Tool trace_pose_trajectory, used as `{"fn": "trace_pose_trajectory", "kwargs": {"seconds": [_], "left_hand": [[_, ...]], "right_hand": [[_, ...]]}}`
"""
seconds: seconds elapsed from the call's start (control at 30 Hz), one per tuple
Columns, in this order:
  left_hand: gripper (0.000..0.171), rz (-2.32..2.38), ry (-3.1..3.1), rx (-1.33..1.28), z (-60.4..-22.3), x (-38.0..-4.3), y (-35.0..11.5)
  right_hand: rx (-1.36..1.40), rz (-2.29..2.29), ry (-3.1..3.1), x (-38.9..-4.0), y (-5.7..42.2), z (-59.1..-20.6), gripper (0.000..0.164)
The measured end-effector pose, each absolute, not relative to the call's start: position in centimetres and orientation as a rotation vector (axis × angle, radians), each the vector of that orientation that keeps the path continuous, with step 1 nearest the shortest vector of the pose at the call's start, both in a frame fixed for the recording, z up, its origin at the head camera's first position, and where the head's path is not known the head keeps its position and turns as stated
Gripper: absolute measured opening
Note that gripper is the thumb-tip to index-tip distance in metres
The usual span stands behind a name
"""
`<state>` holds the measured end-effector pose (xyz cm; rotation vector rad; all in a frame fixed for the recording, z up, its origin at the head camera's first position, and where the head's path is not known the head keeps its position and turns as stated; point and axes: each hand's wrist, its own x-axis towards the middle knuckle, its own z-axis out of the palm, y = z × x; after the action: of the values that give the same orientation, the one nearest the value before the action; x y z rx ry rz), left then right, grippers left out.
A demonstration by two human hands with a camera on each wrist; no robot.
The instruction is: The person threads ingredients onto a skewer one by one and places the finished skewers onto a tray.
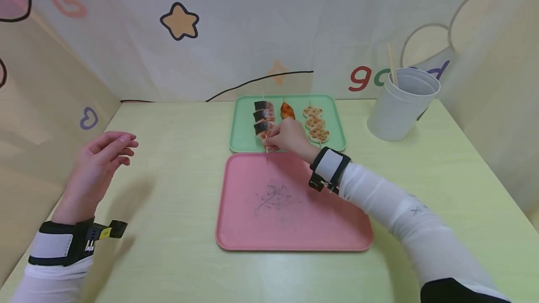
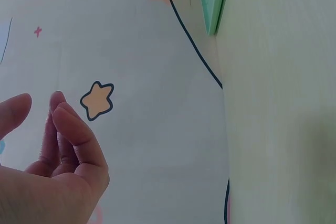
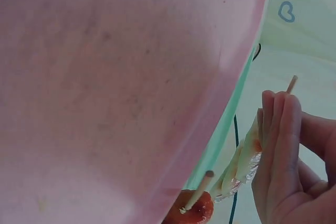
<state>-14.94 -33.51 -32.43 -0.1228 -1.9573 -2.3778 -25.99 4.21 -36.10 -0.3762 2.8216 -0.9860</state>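
My right hand (image 1: 288,135) pinches the near end of a skewer (image 1: 264,115) threaded with dark-topped, pinkish pieces, at the left of the green tray (image 1: 332,146). In the right wrist view the bare stick end (image 3: 293,84) pokes out past the fingers. Beside that hand lies a skewer with a glossy orange-brown piece (image 1: 287,110), partly hidden by the hand. Farther right on the same tray is a skewer of round, browned slices (image 1: 316,122). My left hand (image 1: 98,160) hovers over the table's left side, fingers loosely bent and holding nothing.
A pink tray (image 1: 252,228) with dark scuff marks lies just in front of the green one, under my right forearm. At the back right stands a whitish cup (image 1: 387,116) with wooden sticks (image 1: 392,64) in it. A printed curtain (image 1: 252,27) hangs behind the table.
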Motion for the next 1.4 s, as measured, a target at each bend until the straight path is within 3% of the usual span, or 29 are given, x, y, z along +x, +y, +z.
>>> {"fn": "trace_pose_trajectory", "kwargs": {"seconds": [1.4], "left_hand": [[0.016,-2.402,-1.897,-0.187,-32.3,-14.9,-32.8]], "right_hand": [[-0.346,-0.904,2.773,-26.9,3.5,-37.6,0.015]]}}
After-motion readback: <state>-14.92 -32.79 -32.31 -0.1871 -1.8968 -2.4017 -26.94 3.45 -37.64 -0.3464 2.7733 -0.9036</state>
